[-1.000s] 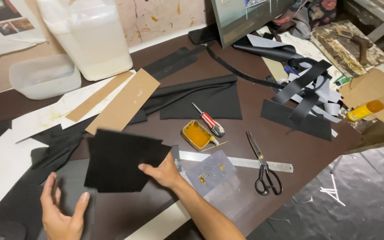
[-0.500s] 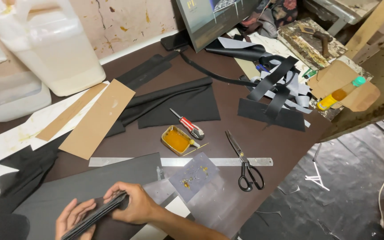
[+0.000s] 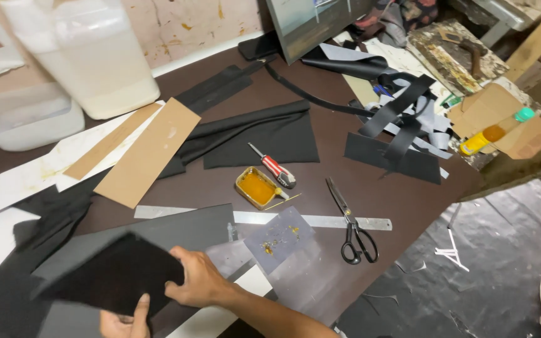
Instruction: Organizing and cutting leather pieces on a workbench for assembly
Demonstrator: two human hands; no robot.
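A ruler [image 3: 320,220] is lying across the bench [image 3: 320,134] at mid-frame, with scissors [image 3: 353,223] crossing its right end. Just above it a tin [image 3: 257,187] is sitting, a screwdriver [image 3: 272,165] to its upper right. A jug [image 3: 86,53] is standing at upper left.

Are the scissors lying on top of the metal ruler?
Yes, the scissors lie across the metal ruler, their blades crossing over it near its right end.

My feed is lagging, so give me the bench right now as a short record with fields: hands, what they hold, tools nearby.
Left hand: grips the near edge of a black sheet
Right hand: holds the same sheet's right edge
Under the sheet: grey board
Tools: steel ruler, scissors, screwdriver, open glue tin
Far side: white jug, cardboard strip
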